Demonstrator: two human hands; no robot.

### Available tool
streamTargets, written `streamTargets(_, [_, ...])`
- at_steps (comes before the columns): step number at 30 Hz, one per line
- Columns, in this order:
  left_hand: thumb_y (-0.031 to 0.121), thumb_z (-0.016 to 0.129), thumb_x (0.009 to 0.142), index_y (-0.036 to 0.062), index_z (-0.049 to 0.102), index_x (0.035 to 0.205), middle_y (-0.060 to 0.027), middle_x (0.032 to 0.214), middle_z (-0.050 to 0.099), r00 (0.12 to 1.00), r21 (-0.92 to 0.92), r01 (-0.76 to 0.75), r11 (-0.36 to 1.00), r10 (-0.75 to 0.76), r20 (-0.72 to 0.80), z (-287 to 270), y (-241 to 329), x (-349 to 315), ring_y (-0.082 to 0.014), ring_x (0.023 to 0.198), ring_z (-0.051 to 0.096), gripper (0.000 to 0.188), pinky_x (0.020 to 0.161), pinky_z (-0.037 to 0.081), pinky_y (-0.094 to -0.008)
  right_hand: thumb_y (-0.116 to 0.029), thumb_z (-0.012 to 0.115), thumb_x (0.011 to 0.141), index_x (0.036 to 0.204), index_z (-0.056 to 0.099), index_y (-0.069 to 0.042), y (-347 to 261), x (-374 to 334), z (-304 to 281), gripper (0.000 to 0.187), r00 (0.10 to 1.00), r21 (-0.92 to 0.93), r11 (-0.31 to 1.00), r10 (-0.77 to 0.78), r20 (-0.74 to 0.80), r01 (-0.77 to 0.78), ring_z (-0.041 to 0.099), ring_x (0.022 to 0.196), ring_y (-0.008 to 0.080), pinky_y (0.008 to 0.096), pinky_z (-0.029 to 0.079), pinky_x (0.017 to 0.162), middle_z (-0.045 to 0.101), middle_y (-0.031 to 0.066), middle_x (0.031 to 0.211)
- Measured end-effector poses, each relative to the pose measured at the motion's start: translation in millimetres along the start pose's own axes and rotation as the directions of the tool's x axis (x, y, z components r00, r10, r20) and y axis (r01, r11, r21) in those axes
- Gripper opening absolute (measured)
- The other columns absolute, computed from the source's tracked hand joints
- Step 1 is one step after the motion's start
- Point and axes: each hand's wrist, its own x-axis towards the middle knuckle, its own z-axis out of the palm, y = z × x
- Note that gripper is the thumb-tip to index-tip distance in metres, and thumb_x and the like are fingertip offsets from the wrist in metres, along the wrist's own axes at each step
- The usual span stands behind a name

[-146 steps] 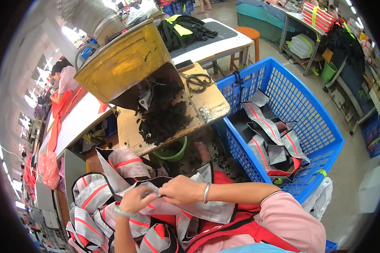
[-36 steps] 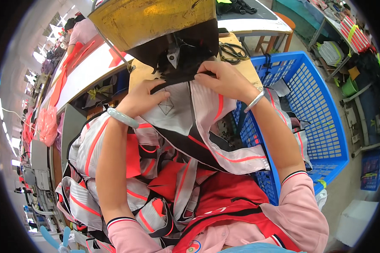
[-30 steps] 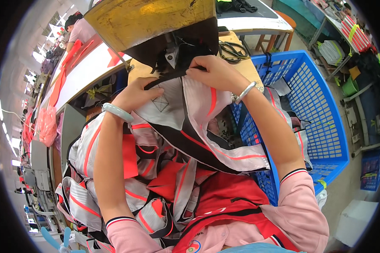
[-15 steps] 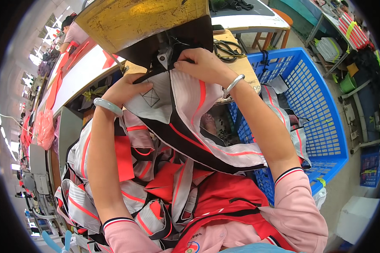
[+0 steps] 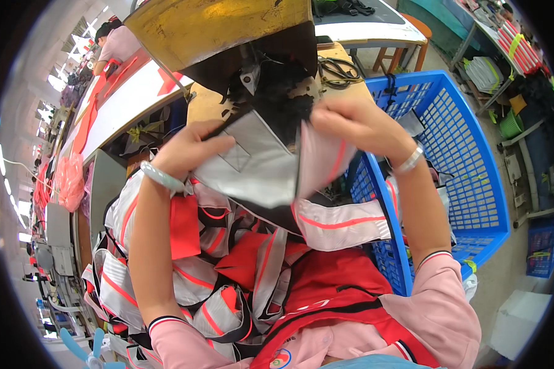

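My left hand [image 5: 194,149] is closed on the left edge of a silver-grey fabric piece [image 5: 261,175], thumb on top beside a stitched square with crossed lines. My right hand [image 5: 360,128], a little blurred, pinches a part of the same piece with a red-orange stripe. Its striped tail [image 5: 345,224] hangs down to the right in front of my lap. Just beyond the piece stands a machine with a worn yellow cover [image 5: 218,27]. A metal part [image 5: 249,79] shows under that cover, apart from the fabric, with black scraps [image 5: 289,101] around it.
Grey, black and red-orange fabric pieces [image 5: 209,277] are heaped at my left and over my lap. At the right stands a blue plastic basket [image 5: 468,154] with striped pieces inside. Dark-handled scissors [image 5: 338,72] lie on the wooden machine table. Another person [image 5: 117,46] sits far left.
Both hands have drawn the fabric back from the metal part toward me. My right hand has moved right and down, spreading the piece. The black scraps now show.
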Motion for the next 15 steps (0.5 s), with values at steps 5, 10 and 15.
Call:
streamTargets(5, [0.015, 0.068, 0.086, -0.0047, 0.064, 0.111, -0.0073, 0.095, 0.07, 0.976, 0.126, -0.191, 0.974, 0.175, 0.128, 42, 12, -22, -0.0106, 0.085, 0.06, 0.033, 0.075, 0.049, -0.0259, -0.023, 0.073, 0.081, 0.127, 0.055, -0.002, -40, -26, 33, 0.054, 0.979, -0.286, 0.949, -0.171, -0.115, 0.133, 0.063, 0.103, 0.0271, 0.034, 0.048, 0.09, 0.065, 0.0149, 0.111])
streamTargets(10, [0.012, 0.073, 0.084, -0.0024, 0.063, 0.107, -0.0044, 0.088, 0.065, 0.915, 0.228, -0.404, 0.886, 0.391, 0.101, 78, 20, -38, -0.0101, 0.082, 0.059, 0.029, 0.074, 0.048, -0.0249, -0.026, 0.068, 0.088, 0.118, 0.063, -0.001, -3, -29, 50, 0.039, 0.946, 0.324, 0.916, 0.139, 0.294, -0.235, 0.062, 0.094, 0.015, 0.0303, 0.047, 0.088, 0.071, 0.0099, 0.103])
streamTargets(15, [0.03, 0.068, 0.087, -0.0004, 0.061, 0.085, -0.015, 0.069, 0.058, 0.88, 0.423, -0.474, 0.772, 0.394, 0.267, 49, 1, -54, -0.0319, 0.066, 0.056, 0.031, 0.063, 0.045, -0.0378, -0.021, 0.063, 0.094, 0.114, 0.065, -0.001, -17, -61, 63, 0.029, 0.994, 0.409, 0.906, 0.103, 0.04, -0.11, 0.054, 0.091, 0.0058, 0.0268, 0.046, 0.083, 0.069, 0.0009, 0.099])
